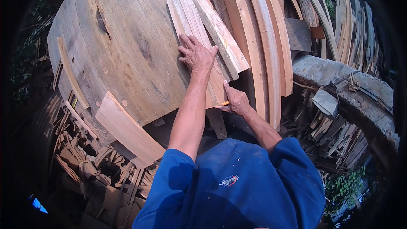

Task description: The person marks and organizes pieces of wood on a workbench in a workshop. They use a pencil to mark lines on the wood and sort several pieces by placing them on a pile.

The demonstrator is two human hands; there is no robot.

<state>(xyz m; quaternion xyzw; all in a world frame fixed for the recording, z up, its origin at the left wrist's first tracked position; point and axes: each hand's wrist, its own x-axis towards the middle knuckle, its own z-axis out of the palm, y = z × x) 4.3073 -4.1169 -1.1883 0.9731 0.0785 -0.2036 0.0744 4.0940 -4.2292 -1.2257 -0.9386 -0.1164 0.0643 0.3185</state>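
My left hand [196,51] lies with fingers spread on the pale wooden boards [190,8] near the middle of a broad weathered wooden table top [118,29]. My right hand [236,99] is lower and to the right, at the near end of the same boards, closed on a small orange pencil [224,103] that lies against the wood. Thicker pale planks [250,17] run alongside to the right, beyond both hands.
Short boards [127,127] sit along the table's left and near edges. A rough concrete ledge [356,93] curves along the right, carrying a pale block [325,101]. Piles of wood scraps [85,165] lie at lower left, more upright slats [352,25] at upper right.
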